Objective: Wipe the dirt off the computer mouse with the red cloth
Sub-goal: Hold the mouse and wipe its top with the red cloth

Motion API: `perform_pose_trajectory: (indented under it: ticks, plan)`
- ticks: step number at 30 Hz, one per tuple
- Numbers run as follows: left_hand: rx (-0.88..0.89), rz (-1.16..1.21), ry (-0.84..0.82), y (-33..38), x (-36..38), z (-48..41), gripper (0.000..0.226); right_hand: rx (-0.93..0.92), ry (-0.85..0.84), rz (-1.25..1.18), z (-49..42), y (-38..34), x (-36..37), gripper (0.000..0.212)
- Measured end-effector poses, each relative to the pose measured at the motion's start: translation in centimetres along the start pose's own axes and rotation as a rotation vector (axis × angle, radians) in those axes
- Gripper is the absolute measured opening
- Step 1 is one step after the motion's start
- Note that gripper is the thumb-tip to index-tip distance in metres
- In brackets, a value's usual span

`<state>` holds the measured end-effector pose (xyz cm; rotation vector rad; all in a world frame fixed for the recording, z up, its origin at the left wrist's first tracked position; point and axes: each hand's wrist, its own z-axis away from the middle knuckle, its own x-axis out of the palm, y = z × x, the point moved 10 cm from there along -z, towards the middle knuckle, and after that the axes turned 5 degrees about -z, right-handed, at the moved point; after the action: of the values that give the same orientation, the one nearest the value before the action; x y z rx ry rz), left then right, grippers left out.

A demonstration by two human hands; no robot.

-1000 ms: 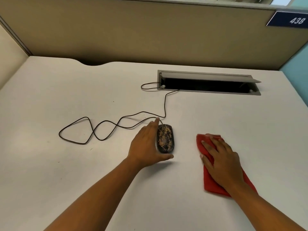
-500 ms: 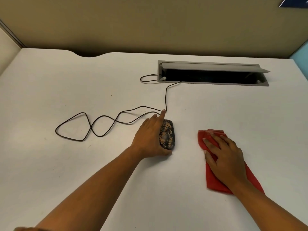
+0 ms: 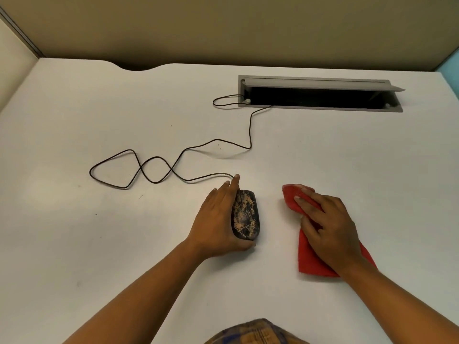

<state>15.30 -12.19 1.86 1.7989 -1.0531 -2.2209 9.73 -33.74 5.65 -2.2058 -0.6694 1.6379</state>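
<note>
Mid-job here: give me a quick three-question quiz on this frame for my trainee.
1. True or false: the red cloth is touching the mouse.
2. Which hand steadies the mouse? A) left B) right
3. Fill in: the mouse cable runs to the ___ in the desk.

Key:
1. False; bare desk lies between them.
2. A; the left hand cups it, and the right hand presses the cloth.
3. Cable slot.
</note>
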Motion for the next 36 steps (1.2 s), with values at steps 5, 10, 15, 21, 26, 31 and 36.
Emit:
perform_pose_trajectory:
  ticks: [5,10,15,21,26,31,36]
  plan:
    - [0.018,-0.016,-0.022,0.3,1.3,3.0,0.141,-0.006,0.030,-0.060,1.3,-3.1,-0.6,0.039]
    - [0.022,-0.001,-0.028,0.5,1.6,3.8,0.142,-0.013,0.032,-0.052,2.3,-4.4,-0.4,0.039]
    - [0.007,0.059,-0.024,0.4,1.7,3.9,0.144,0.037,-0.049,-0.018,2.5,-4.1,0.7,0.048]
    - [-0.001,0.117,-0.029,0.2,1.9,3.9,0.148,0.076,-0.215,0.104,2.3,-3.6,3.1,0.050]
    - [0.000,0.188,-0.026,-0.1,1.8,4.4,0.152,0.064,-0.299,0.166,2.5,-3.6,4.4,0.048]
    - [-0.013,0.182,-0.010,-0.8,1.5,4.1,0.157,0.071,-0.311,0.233,2.6,-3.6,5.0,0.038]
    - [0.004,0.119,-0.002,-0.8,1.7,4.1,0.155,0.120,-0.325,0.289,2.2,-3.6,5.4,0.031]
